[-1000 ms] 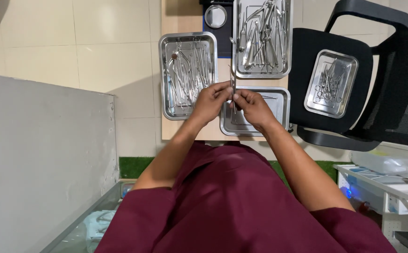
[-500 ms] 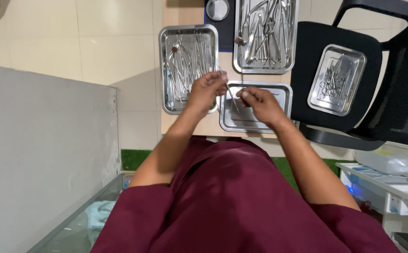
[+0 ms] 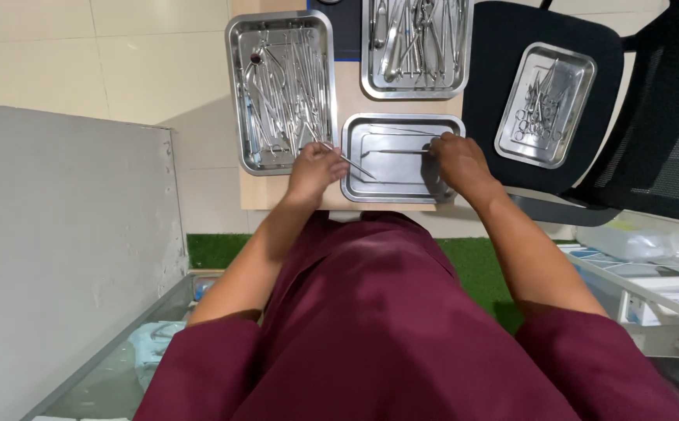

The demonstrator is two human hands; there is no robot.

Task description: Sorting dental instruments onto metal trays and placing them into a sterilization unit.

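My left hand [image 3: 316, 169] grips a thin metal instrument [image 3: 349, 163] whose tip slants over the left part of a shallow steel tray [image 3: 402, 187]. My right hand [image 3: 455, 160] rests on the tray's right side, fingers on the end of a second slim instrument [image 3: 402, 151] lying flat in the tray. A third thin instrument [image 3: 394, 131] lies near the tray's far rim. Left of my left hand stands a steel tray [image 3: 238, 93] full of several long instruments.
Another crowded instrument tray [image 3: 366, 54] sits at the table's far side. A smaller tray [image 3: 581, 117] of scissor-like tools lies on a black chair seat [image 3: 495, 70]. A grey partition [image 3: 67, 249] stands left, white shelving [image 3: 651, 288] right, green matting [image 3: 215, 249] below the table.
My hands, held together above the near tray, have separated. The left went left with one instrument; the right came down onto an instrument in the tray. The camera tilted closer.
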